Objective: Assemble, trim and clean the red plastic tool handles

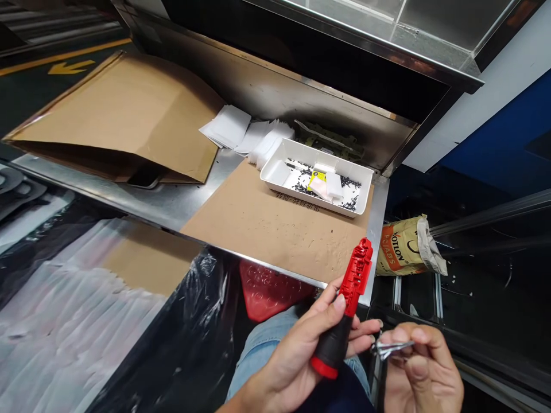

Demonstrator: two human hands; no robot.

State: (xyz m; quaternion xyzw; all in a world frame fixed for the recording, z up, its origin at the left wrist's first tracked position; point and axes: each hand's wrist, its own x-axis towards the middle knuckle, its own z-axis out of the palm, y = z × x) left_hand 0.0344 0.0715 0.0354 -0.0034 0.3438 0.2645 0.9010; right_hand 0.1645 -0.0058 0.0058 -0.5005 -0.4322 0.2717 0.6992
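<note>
My left hand grips a red and black plastic handle upright, its black lower part in my palm and its ribbed red upper part sticking out above my fingers. The upper part looks like an open half-shell. My right hand is close to the right of it, pinching a small shiny metal part between thumb and fingers. The metal part's exact shape is partly hidden by my fingers. It is apart from the handle by a small gap.
A white tray of small black screws sits on a brown cardboard sheet on a steel shelf. White paper pieces, a folded cardboard sheet, a yellow sack, black plastic and a red crate surround it.
</note>
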